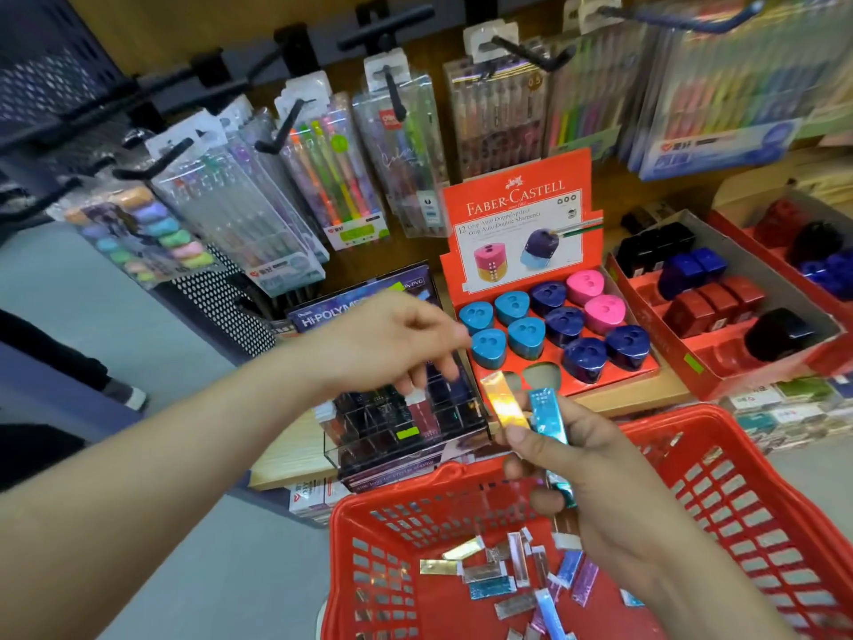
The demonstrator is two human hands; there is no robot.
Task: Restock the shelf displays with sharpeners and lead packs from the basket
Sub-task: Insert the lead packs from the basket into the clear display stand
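Note:
My right hand (586, 459) grips a gold lead pack (503, 399) and a blue lead pack (547, 411) above the red basket (720, 459). Several more shiny lead packs (512, 575) lie loose on the basket floor. My left hand (392, 344) hovers with loosely curled fingers over the clear compartmented lead display (411, 427), holding nothing that I can see. Behind it stands the red Faber-Castell sharpener box (521, 214) with blue, navy and pink sharpeners (526, 337) and two empty slots at its front.
Pen packs hang on black hooks (392, 99) above the shelf. A second red tray (720, 307) of black, blue and red sharpeners sits to the right. Boxed stock lines the lower shelf edge at the right. A dark shoe shows on the grey floor at the left.

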